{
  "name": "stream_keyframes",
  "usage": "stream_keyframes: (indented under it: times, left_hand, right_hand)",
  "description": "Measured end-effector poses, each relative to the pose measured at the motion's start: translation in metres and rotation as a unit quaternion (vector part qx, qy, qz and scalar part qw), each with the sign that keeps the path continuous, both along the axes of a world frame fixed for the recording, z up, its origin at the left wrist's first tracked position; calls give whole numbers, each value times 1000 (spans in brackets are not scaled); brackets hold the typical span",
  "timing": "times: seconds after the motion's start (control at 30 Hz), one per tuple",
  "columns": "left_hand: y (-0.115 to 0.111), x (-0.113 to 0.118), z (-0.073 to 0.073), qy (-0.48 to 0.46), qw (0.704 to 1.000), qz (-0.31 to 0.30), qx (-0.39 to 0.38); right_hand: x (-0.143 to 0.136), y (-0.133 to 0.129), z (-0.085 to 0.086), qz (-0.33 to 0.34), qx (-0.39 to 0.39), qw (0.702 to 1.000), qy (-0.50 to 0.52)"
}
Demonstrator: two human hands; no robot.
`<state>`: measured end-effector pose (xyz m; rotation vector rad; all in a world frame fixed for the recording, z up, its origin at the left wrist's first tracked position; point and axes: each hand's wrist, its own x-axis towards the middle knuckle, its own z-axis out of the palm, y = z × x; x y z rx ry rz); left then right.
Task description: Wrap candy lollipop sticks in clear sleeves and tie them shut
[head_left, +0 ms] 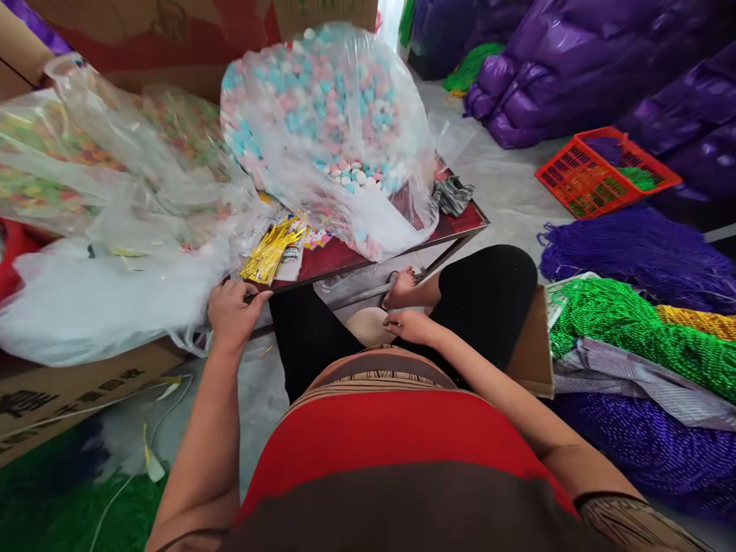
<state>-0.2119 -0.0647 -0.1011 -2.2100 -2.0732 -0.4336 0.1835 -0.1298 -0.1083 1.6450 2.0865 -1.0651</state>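
My left hand [233, 310] rests at the near edge of a low dark red table [460, 222], fingers curled over its rim, just below a bundle of gold twist ties [270, 251]. My right hand [409, 325] lies on my lap near my bare foot [401, 285], fingers loosely bent and holding nothing I can see. A large clear plastic bag of pink, blue and white candies [327, 115] stands on the table. Small colourful packets [315, 238] lie beside the ties.
Clear bags of mixed coloured sweets [69, 161] and a white bag [86, 299] lie at the left, over cardboard boxes [63, 391]. At the right sit a red plastic basket [603, 172], purple sacks [575, 69], and piles of purple [632, 253], green [626, 322] strands.
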Motion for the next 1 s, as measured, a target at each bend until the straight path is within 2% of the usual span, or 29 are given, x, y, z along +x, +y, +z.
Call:
stream_keyframes:
  times: [0.13, 0.23, 0.4, 0.67, 0.83, 1.0]
  left_hand:
    - [1, -4, -3, -26, 998, -34, 38]
    - [1, -4, 2, -48, 995, -71, 49]
    - [0, -1, 8, -81, 990, -97, 63]
    - [1, 1, 11, -111, 979, -150, 75]
    - [1, 1, 6, -116, 975, -158, 101]
    - [0, 3, 4, -134, 973, -144, 122]
  right_hand:
    - [-1, 6, -5, -17, -10, 1000, 18]
    - [-2, 10, -10, -34, -21, 998, 41]
    - [-3, 13, -14, -65, -50, 994, 66]
    - [-2, 0, -20, -129, -89, 988, 1]
    - [1, -6, -21, -114, -97, 988, -25]
    - [6, -14, -13, -101, -63, 992, -33]
